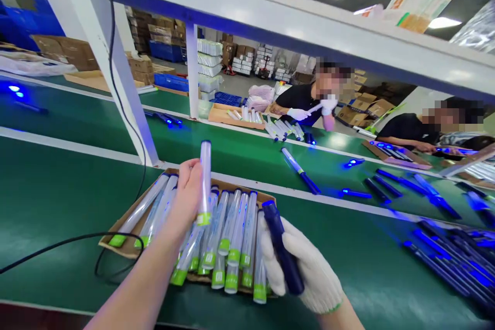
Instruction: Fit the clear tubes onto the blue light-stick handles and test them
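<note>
My bare left hand (188,183) is closed around a clear plastic tube (205,178) with a dark cap and a green label band at its lower end. The tube stands nearly upright above a shallow cardboard tray (116,224). My right hand (315,270), in a white knit glove, grips a dark blue flashlight (285,252), tilted with its upper end toward the tray. Between and below my hands, several similar tubes (235,227) with green ends lie side by side in the tray, some sticking out over its near edge. My left forearm hides part of them.
Many dark blue flashlights (456,258) are heaped at right, some glowing blue. More lie on the green belt (240,152) behind. A white post (112,62) and shelf beam (270,15) frame the view. A black cable (69,240) crosses at left. Two people (299,98) work across the belt.
</note>
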Motion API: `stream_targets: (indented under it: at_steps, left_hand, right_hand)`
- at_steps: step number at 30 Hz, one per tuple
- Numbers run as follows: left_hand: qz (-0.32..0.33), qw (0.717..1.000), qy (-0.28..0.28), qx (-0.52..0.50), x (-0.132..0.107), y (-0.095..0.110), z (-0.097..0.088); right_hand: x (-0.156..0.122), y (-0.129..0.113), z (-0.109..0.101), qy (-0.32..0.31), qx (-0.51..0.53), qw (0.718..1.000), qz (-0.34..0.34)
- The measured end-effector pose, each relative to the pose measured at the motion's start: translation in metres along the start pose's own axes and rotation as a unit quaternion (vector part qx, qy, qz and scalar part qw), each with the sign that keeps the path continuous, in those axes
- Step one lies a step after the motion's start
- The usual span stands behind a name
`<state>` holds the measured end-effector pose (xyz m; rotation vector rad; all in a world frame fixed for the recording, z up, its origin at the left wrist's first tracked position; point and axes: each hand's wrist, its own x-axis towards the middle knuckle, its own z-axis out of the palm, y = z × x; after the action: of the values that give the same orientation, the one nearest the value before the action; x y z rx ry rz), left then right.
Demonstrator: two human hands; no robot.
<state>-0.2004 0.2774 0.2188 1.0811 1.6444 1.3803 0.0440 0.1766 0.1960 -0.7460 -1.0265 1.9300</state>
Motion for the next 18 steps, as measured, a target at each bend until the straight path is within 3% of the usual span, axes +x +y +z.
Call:
stream_targets:
  at_steps: [1,3,5,7,12,18]
  left_hand:
    - [-0.04,0.991,-0.009,-0.124,-0.008,0.009,0.008]
    - [-0.124,0.935,-0.061,-0.327,-0.024,0.024,0.026]
    - [-0.206,0.869,-0.089,-0.441,-0.036,0.032,0.043]
    - [-0.248,0.828,-0.087,-0.495,-0.044,0.034,0.054]
    - [-0.232,0.808,-0.097,-0.533,-0.057,0.025,0.066]
    - [-0.113,0.814,-0.088,-0.563,-0.065,0.014,0.072]
  right_hand:
    - [-0.011,0.007,0.009,0.002,0.038,0.999,0.013]
    - [-0.029,0.021,0.021,0.032,0.085,0.995,0.047]
    - [-0.042,0.032,0.029,0.075,0.055,0.993,0.077]
    - [-0.05,0.039,0.034,0.11,-0.01,0.99,0.091]
    - [-0.05,0.039,0.038,0.117,-0.058,0.988,0.078]
    - [-0.05,0.031,0.033,0.102,-0.073,0.991,0.056]
